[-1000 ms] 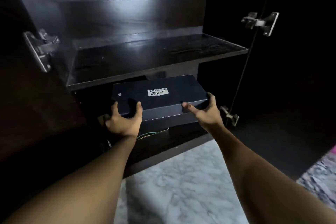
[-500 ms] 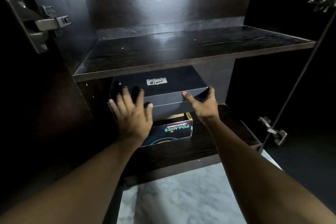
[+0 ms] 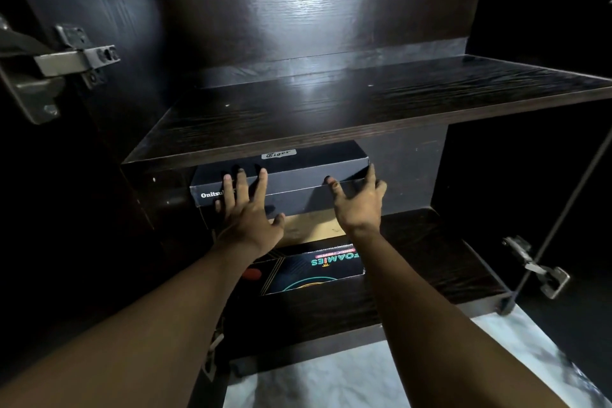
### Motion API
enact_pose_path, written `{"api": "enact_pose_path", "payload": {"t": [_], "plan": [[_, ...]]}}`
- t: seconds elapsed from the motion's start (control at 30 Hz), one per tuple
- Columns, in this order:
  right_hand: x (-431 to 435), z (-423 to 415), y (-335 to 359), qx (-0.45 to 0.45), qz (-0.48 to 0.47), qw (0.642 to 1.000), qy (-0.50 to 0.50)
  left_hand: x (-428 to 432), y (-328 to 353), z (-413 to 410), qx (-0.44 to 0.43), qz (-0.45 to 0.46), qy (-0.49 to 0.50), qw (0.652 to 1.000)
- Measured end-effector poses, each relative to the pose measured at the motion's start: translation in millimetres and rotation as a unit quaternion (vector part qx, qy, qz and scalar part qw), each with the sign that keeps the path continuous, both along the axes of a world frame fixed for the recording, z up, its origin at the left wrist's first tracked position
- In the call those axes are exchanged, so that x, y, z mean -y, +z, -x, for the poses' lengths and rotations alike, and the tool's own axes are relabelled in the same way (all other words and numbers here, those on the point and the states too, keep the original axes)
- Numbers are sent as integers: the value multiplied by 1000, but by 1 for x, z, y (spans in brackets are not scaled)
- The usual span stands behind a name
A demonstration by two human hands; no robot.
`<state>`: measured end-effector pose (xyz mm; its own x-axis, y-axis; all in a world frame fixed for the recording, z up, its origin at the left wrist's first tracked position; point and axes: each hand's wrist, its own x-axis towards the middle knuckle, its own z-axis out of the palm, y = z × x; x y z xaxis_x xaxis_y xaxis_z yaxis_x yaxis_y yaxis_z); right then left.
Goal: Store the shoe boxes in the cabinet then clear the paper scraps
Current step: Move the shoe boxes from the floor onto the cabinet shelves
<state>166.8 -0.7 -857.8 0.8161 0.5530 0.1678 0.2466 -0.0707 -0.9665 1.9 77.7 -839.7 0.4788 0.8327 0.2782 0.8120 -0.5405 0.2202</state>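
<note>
- The shelf board (image 3: pixel 364 109) crosses the open cabinet (image 3: pixel 231 26), and the places below are told from it.
- The dark shoe box (image 3: pixel 314 172), printed "Onitsuka" on its front, sits just under the shelf board, towards its left half. Most of its lid is hidden beneath the board's front edge.
- The Foamies box (image 3: pixel 314 270) lies lower under the shelf board, bearing the dark shoe box and sticking out forward of it.
- The left hand (image 3: pixel 248 219), below the shelf board's front edge, lies flat on the dark shoe box's front, fingers straight and spread, gripping nothing.
- The right hand (image 3: pixel 359 205), also below that edge, is splayed. Its thumb tip touches the lid's front and a finger touches the box's right corner.
- Marble floor (image 3: pixel 364 374) shows far below the shelf board.
</note>
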Motion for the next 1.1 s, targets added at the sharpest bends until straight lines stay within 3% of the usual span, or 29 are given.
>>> {"api": "enact_pose_path", "payload": {"t": [0.3,0.43,0.53,0.7,0.8,0.9,1.1], "plan": [[32,-14,13,-31,18,997,71,3,12,-7,-31,59,11,998],[62,-12,30,4,59,997,44,21,23,-13,-9,7,8,1000],[98,-13,41,69,112,991,18,48,30,-26,30,-10,-49,998],[188,-14,57,124,189,971,-71,123,36,-62,84,62,-162,981],[260,-9,67,124,223,959,-126,181,38,-80,110,93,-266,953],[334,8,70,121,263,939,-184,243,40,-94,135,177,-366,903],[467,70,58,122,321,887,-308,361,21,-95,143,262,-492,818]]}}
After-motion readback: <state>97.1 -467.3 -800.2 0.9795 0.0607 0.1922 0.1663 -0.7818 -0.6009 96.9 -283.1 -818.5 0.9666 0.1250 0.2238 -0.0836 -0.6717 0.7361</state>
